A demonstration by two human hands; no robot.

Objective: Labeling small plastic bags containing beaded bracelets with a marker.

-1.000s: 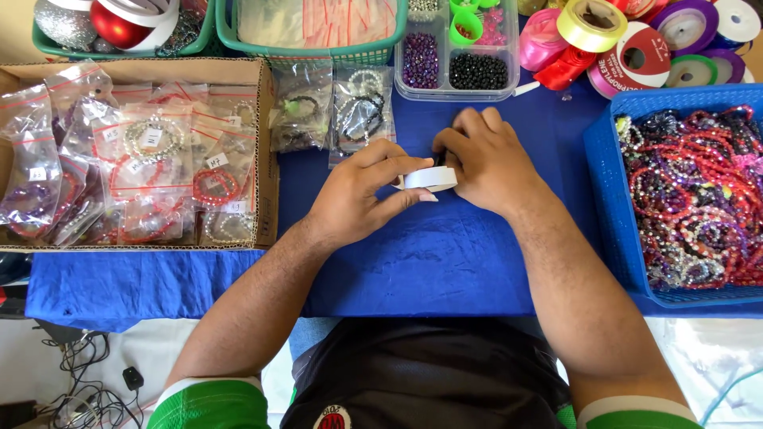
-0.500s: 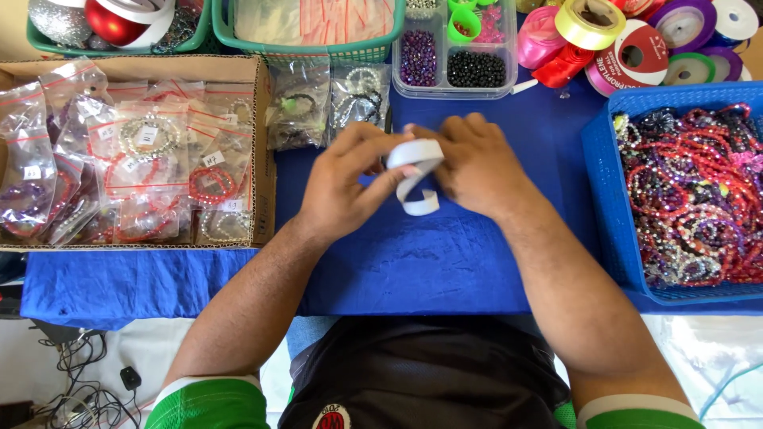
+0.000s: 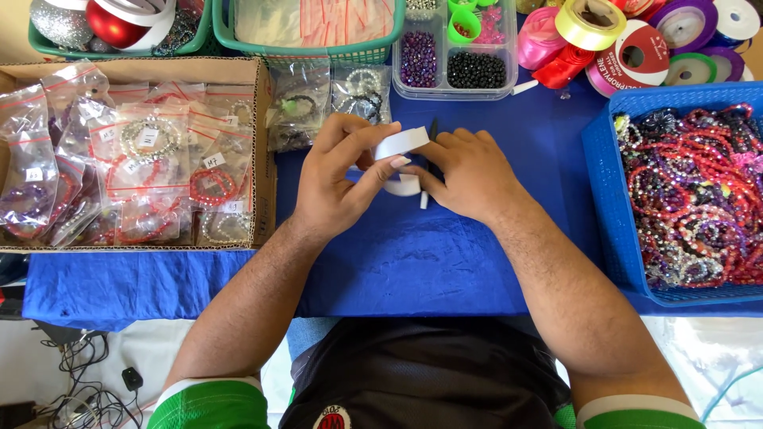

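Head view: your left hand pinches a white paper strip between thumb and fingertips, just below the clear bead box; your right hand grips its other end. You look mid-peel, so the next move likely calls for a steady pull.

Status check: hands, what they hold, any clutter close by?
Left hand and right hand both gripping white tape strip. Bagged bracelets just beyond.
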